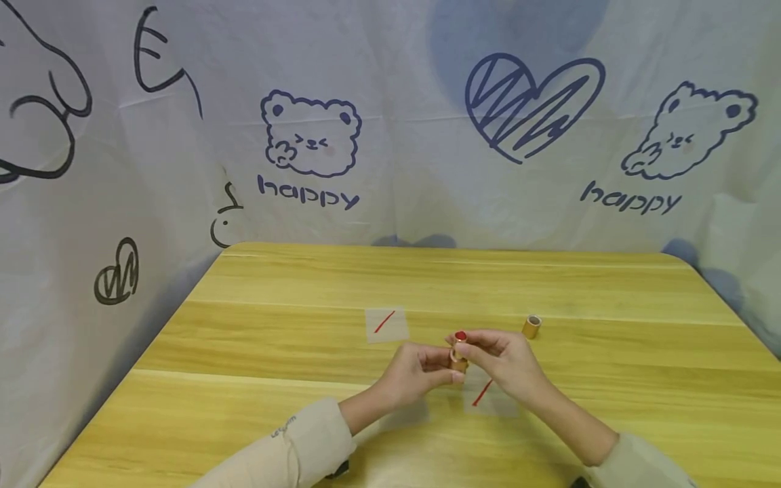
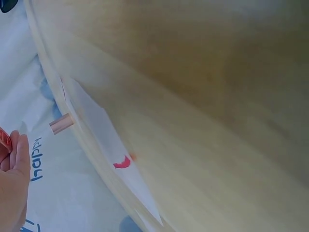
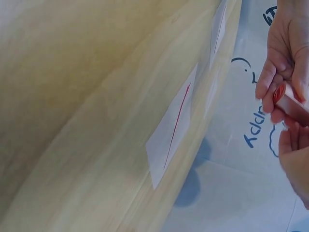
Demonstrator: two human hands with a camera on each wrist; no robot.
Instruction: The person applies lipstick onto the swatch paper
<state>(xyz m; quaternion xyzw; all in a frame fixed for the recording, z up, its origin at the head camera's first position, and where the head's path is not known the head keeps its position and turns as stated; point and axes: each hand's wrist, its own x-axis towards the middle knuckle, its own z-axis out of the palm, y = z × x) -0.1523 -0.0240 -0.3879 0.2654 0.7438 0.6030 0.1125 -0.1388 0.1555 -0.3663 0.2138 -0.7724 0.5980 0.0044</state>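
A gold lipstick tube (image 1: pixel 457 366) with a red tip stands upright between both hands above the table. My left hand (image 1: pixel 407 374) grips its lower part between thumb and fingers. Higher up, the thumb and fingers of my right hand (image 1: pixel 509 359) pinch the tube just below the red tip. In the right wrist view the lipstick (image 3: pixel 292 105) shows its round base end, with both hands around it. Below the hands lies a white paper square (image 1: pixel 497 405) with a red stroke, partly covered by the right hand.
A gold cap (image 1: pixel 532 327) stands on the wooden table (image 1: pixel 274 285), behind the right hand. Another paper square (image 1: pixel 373 333) with a red stroke lies farther back. A third paper (image 1: pixel 407 417) sits under the left wrist. White printed cloth (image 1: pixel 415 163) hangs behind the table.
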